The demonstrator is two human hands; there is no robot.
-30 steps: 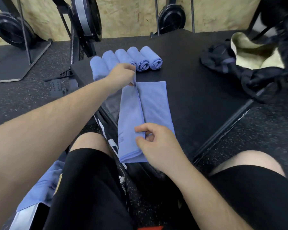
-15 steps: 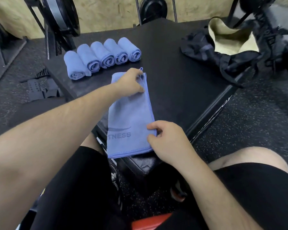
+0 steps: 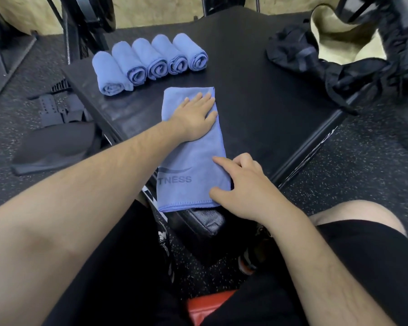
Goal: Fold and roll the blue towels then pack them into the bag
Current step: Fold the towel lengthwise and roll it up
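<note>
A blue towel (image 3: 193,158), folded into a long strip with grey lettering near its front end, lies on the black platform (image 3: 264,109). My left hand (image 3: 196,114) presses flat on its far end, fingers straight. My right hand (image 3: 240,182) rests on the towel's near right edge, forefinger extended and thumb touching the lower corner, other fingers loosely curled. Several rolled blue towels (image 3: 149,62) sit in a row at the platform's far left. The black bag (image 3: 344,55) with pale lining lies open at the far right.
Black gym equipment frames (image 3: 85,27) stand behind the platform. A black pad (image 3: 54,149) and plastic parts (image 3: 57,109) lie on the speckled floor to the left. My knees in black shorts are below, with something red (image 3: 207,307) between them.
The towel went from half-folded to a closed strip. My left hand let go of the far corner and now lies flat on it. My right hand released its pinch on the near edge.
</note>
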